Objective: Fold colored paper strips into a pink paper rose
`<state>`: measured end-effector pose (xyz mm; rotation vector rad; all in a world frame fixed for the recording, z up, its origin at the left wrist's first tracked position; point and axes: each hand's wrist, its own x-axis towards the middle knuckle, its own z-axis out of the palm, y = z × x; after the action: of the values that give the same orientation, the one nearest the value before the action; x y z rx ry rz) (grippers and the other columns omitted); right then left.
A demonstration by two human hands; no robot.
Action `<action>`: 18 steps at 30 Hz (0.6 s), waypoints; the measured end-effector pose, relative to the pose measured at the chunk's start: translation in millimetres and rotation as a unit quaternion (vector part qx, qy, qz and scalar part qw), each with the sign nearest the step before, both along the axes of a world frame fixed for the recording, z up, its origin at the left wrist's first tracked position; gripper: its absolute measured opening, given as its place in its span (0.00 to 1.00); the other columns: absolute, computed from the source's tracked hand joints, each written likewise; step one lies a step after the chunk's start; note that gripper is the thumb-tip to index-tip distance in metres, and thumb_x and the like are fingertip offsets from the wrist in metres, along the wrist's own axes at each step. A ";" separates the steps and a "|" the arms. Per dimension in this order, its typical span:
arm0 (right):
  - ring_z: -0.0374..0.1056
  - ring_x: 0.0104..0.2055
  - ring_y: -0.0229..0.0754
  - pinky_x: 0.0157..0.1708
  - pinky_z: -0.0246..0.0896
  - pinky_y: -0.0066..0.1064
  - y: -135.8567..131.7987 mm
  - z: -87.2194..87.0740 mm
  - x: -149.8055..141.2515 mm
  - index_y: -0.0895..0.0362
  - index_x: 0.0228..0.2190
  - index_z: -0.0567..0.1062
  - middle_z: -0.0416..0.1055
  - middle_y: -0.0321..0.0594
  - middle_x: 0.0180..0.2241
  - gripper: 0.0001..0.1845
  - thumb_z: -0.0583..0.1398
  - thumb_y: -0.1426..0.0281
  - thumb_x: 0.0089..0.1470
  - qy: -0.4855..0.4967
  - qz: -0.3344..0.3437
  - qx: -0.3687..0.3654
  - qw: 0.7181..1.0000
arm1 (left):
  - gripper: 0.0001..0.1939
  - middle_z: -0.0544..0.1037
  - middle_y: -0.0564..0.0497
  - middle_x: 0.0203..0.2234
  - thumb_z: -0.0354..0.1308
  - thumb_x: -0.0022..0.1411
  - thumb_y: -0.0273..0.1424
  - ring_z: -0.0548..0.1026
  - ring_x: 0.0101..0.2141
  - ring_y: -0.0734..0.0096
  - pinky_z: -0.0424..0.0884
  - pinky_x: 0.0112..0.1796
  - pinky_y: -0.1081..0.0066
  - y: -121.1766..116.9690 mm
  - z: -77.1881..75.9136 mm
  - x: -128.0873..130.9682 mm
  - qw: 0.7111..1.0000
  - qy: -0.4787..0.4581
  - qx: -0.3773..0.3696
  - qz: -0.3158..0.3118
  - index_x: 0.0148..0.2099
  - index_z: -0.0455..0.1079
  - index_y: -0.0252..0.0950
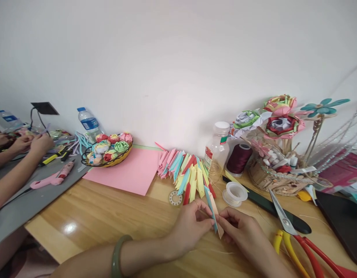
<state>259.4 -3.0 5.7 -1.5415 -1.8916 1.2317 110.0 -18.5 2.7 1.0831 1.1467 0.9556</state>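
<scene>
Between my two hands, low in the middle of the head view, is a folded paper strip [214,212], blue on one side and pale peach on the other. My left hand [192,226] pinches its blue side, thumb against fingers. From the other side my right hand [243,231] grips the peach side near its lower end. Just beyond lies a fanned pile of folded paper pieces [181,170] in pink, blue, yellow and red. A white thread spool [235,194] rests close to my right hand, and a small clear ring with holes [175,197] is left of the pile.
Scissors [286,222] and a dark green-black cutter [276,208] lie at right, before a basket of paper flowers [279,177]. A clear bottle [220,148] and maroon thread cone [239,158] stand behind. Left are pink paper [132,177], a flower basket [120,160], a glue gun [53,177] and co-workers' hands [41,144].
</scene>
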 end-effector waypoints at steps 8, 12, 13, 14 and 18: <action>0.61 0.20 0.36 0.21 0.53 0.24 -8.7 -2.8 -1.0 0.56 0.20 0.68 0.67 0.34 0.18 0.18 0.50 0.58 0.52 -0.033 -0.004 0.104 0.994 | 0.13 0.75 0.53 0.23 0.58 0.49 0.28 0.71 0.26 0.77 0.66 0.31 0.74 0.3 5.4 -1.9 0.992 -0.116 -0.029 0.028 0.37 0.59 0.34; 0.60 0.18 0.35 0.20 0.52 0.24 -12.2 -3.5 -1.3 0.55 0.19 0.68 0.66 0.33 0.16 0.20 0.50 0.57 0.53 -0.059 -0.030 0.161 0.985 | 0.10 0.75 0.49 0.25 0.57 0.50 0.31 0.71 0.25 0.76 0.66 0.27 0.77 -1.9 5.5 -3.4 0.995 -0.090 -0.038 -0.012 0.35 0.66 0.31; 0.59 0.17 0.34 0.19 0.51 0.24 -12.7 -3.3 -1.4 0.55 0.18 0.68 0.65 0.32 0.15 0.20 0.50 0.57 0.53 -0.062 -0.036 0.173 0.982 | 0.10 0.75 0.49 0.25 0.57 0.50 0.32 0.71 0.25 0.76 0.66 0.26 0.77 -2.6 5.3 -3.5 0.995 -0.085 -0.040 -0.020 0.34 0.68 0.30; 0.59 0.17 0.34 0.19 0.51 0.24 -13.0 -3.1 -1.5 0.55 0.18 0.68 0.65 0.32 0.15 0.20 0.50 0.57 0.53 -0.063 -0.041 0.184 0.980 | 0.10 0.75 0.50 0.24 0.57 0.51 0.33 0.71 0.25 0.76 0.66 0.25 0.77 -3.3 5.2 -3.6 0.995 -0.082 -0.042 -0.028 0.34 0.69 0.30; 0.60 0.16 0.34 0.18 0.52 0.23 -14.3 -0.8 -2.9 0.55 0.18 0.69 0.65 0.32 0.14 0.20 0.51 0.57 0.53 -0.060 -0.037 0.187 0.980 | 0.12 0.75 0.50 0.24 0.53 0.54 0.35 0.71 0.26 0.75 0.66 0.26 0.78 -5.4 6.4 -4.5 0.995 -0.077 -0.035 -0.059 0.35 0.72 0.31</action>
<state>256.5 -17.4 5.0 -1.4894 -1.9817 0.7111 105.5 -23.9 9.1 0.9914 0.9738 0.8842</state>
